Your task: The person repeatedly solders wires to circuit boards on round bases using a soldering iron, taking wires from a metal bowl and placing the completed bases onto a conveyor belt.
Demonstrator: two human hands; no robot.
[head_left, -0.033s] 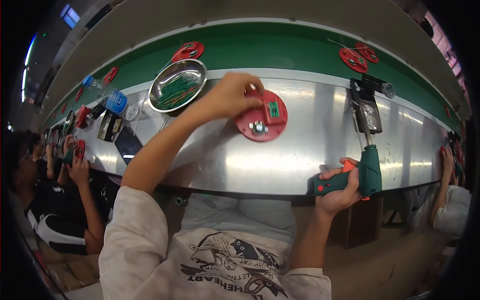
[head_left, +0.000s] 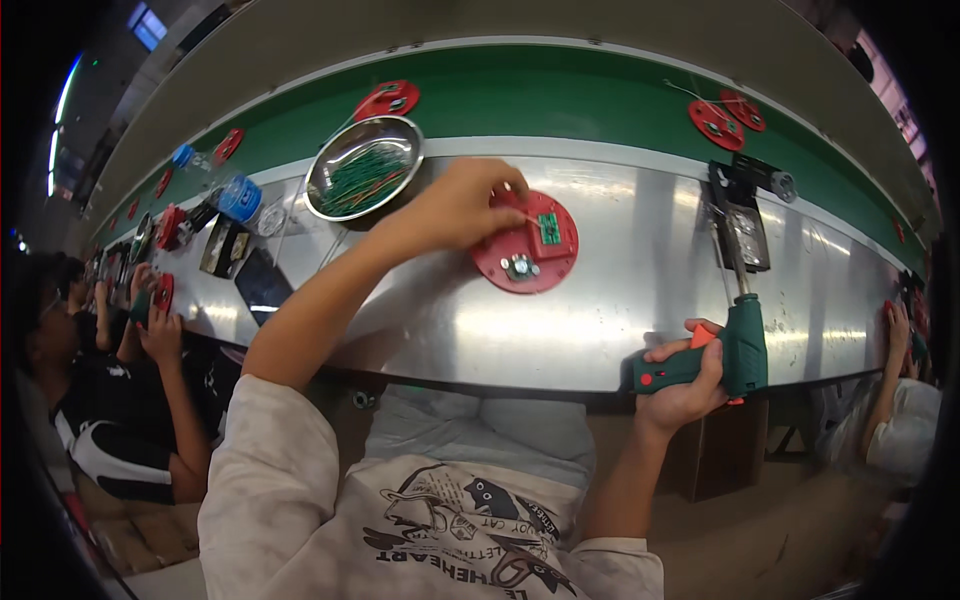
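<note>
My left hand (head_left: 468, 207) is over a round red disc (head_left: 507, 276) lying on the metal bench. Its thumb and fingers are pinched on what looks like a thin wire, which runs toward a small green circuit board (head_left: 550, 229) on the disc's raised square part. A shiny round component (head_left: 519, 266) sits lower on the disc. In my right hand (head_left: 687, 392), near the bench's front edge, is a green soldering gun (head_left: 743, 345) with an orange trigger. Its metal barrel points away from me, the far end at a black stand (head_left: 745, 235).
Left of the disc stands a steel bowl (head_left: 413, 140) of green and red wires (head_left: 368, 180). Farther left are a phone (head_left: 263, 287), a small open box (head_left: 224, 247) and a plastic bottle (head_left: 238, 199). Red discs (head_left: 716, 125) rest on the green back strip. Co-workers (head_left: 130, 400) sit on both sides.
The whole view has shifted slightly, moving the scene a little down and to the right. Both hands keep nearly the same places and grips.
</note>
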